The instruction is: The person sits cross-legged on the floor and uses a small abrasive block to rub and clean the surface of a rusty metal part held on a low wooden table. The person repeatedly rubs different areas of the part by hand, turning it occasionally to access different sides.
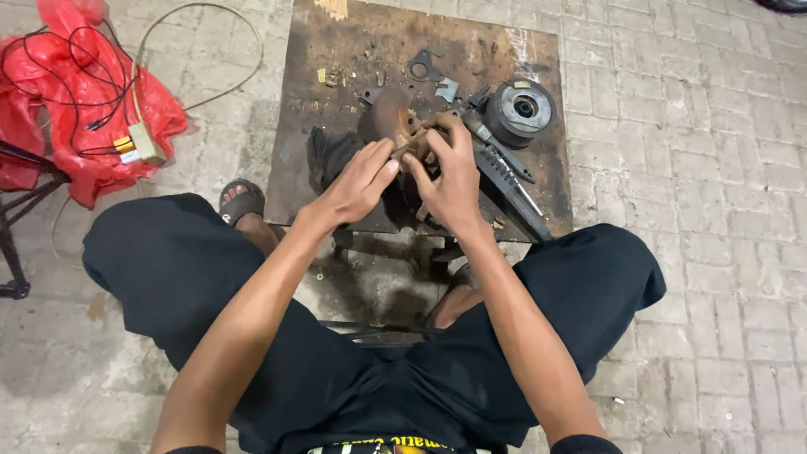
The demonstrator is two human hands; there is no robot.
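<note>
A rusty brown metal part [392, 118] stands on the low dark work table [336, 76] in front of me. My left hand [360, 181] rests against its near side, fingers bent toward it. My right hand [450, 172] grips the part's small rusty piece [414, 141] with fingertips curled over it. Both forearms reach forward between my knees in black trousers. The underside of the part is hidden by my hands.
A round grey pulley-like disc [521, 108] lies at the table's right. Long dark tools [504, 172], a gasket [424, 65] and small scraps lie near it. A red plastic bag [80, 101] with black cables and a plug sits on the paved floor to the left.
</note>
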